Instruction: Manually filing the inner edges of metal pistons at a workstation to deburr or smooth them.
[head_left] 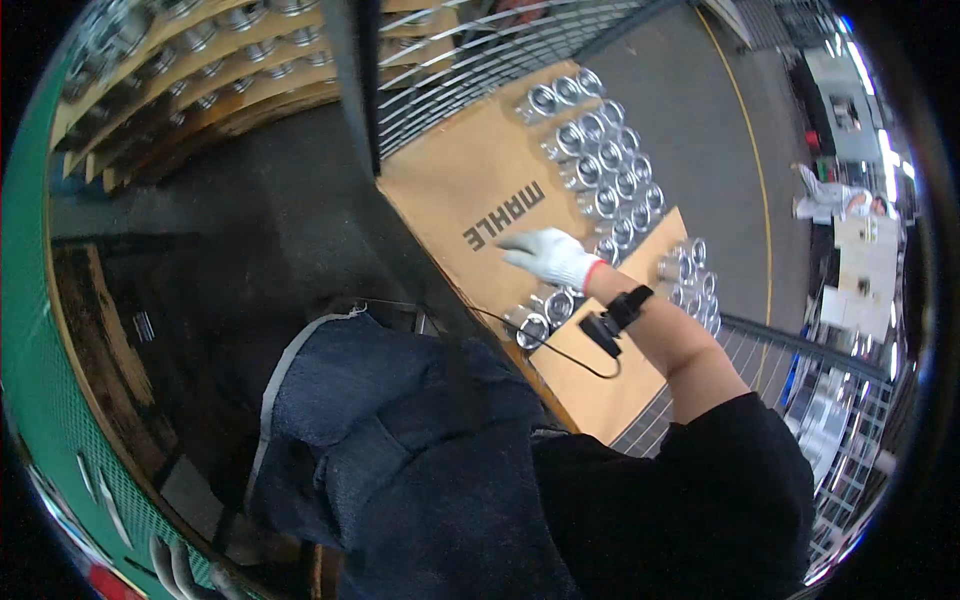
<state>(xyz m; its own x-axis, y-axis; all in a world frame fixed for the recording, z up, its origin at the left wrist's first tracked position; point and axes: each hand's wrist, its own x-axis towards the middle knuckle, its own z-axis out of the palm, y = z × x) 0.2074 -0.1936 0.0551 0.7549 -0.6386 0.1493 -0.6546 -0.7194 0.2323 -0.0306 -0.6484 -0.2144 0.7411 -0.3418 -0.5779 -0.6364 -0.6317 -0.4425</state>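
Note:
My right hand (548, 257), in a white glove with a red cuff, is held over a brown cardboard sheet (435, 190) with dark print. Its fingers stretch to the left, and nothing shows in them. Beyond it and to its right stand rows of shiny metal pistons (611, 154) on the sheet. A few more pistons (527, 326) stand at the near edge, below the hand. On my right wrist is a black strapped device (613, 318) with a cable. Grey finger-like shapes (178, 568) at the lower left could be my left hand; I cannot make them out surely.
Another cardboard piece (610, 385) bears further pistons (690, 272) on the right. Wire mesh (500, 55) borders the far side, beside a dark post (355, 90). Tiered wooden racks (225, 75) hold metal parts at upper left. Tools (112, 500) lie on a green surface (45, 360).

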